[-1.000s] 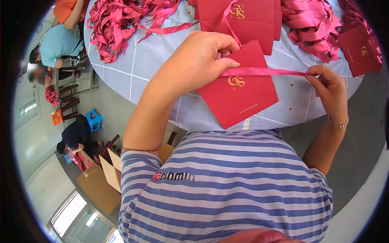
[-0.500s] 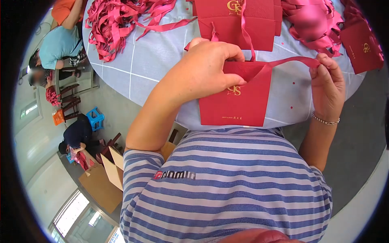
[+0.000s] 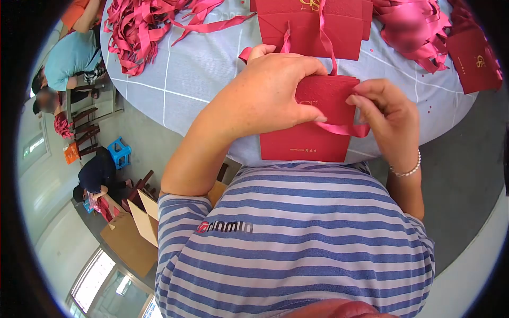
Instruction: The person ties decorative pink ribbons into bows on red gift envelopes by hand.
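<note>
A red paper bag (image 3: 305, 146) with gold print lies flat at the table's near edge. My left hand (image 3: 270, 90) grips its upper left part, thumb on the front and fingers behind the top edge. A pink ribbon (image 3: 339, 129) loops across the bag's front from beside my left thumb toward the right. At the bag's right edge, my right hand (image 3: 389, 114) pinches the ribbon between thumb and fingers. Another ribbon strand (image 3: 325, 37) runs upward from the bag's top over the red bags behind.
More red bags (image 3: 339, 40) lie just beyond on the blue-grey cloth (image 3: 183, 79). Ribbon heaps (image 3: 140, 32) are at the far left and far right (image 3: 413, 32). Another red bag (image 3: 472, 63) lies on the right. People, a blue stool (image 3: 119, 152) and an open cardboard box (image 3: 127, 244) are leftward.
My right hand has moved left and slightly down to the bag's right edge, bringing the ribbon with it. The stretched ribbon now hangs in a loop across the bag. My left hand keeps its grip.
</note>
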Demonstrator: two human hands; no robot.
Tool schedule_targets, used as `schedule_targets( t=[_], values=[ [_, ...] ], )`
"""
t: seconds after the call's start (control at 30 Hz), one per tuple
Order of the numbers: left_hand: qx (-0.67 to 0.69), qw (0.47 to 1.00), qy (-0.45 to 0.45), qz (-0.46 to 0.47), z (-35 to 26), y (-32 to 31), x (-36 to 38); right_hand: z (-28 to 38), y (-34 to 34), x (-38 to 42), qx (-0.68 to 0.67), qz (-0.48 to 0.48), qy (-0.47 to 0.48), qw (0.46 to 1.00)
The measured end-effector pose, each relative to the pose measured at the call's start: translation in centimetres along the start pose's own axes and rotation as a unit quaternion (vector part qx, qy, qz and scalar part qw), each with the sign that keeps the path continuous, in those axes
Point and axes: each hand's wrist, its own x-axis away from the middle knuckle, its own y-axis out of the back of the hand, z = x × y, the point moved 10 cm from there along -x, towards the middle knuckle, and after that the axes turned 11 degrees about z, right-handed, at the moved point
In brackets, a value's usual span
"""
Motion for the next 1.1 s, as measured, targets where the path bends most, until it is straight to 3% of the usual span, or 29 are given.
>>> schedule_targets(
  t=[0.03,0.1,0.53,0.7,0.83,0.9,1.0,1.1],
  values=[
    [-0.003,1.000,0.003,-0.014,-0.1,0.2,0.0,0.1,-0.2,-0.1,0.000,0.000,0.000,1.000],
    [-0.016,0.999,0.003,-0.034,0.0,-0.1,-0.2,3.2,-1.1,0.1,0.212,-0.002,0.117,0.970],
    [-0.024,0.998,0.002,-0.065,-0.7,0.1,-0.2,4.4,-2.5,-0.2,0.286,-0.052,0.180,0.940],
    [-0.054,0.994,-0.020,-0.089,-1.4,0.0,0.0,4.8,-3.8,-0.4,0.385,-0.042,0.166,0.907],
    [-0.039,0.993,-0.036,-0.107,-1.2,0.6,0.3,5.5,-4.1,-0.7,0.404,-0.054,0.181,0.895],
    [-0.024,0.994,-0.028,-0.104,-0.9,0.7,0.7,4.8,-3.0,-1.2,0.278,-0.049,0.161,0.946],
    [0.004,0.995,-0.014,-0.100,-0.2,0.4,1.0,4.4,-2.8,-1.1,0.239,0.000,0.122,0.963],
    [0.012,0.996,-0.012,-0.087,-0.1,0.2,0.9,4.4,-3.3,-0.7,0.281,-0.014,0.142,0.949]
  ],
)
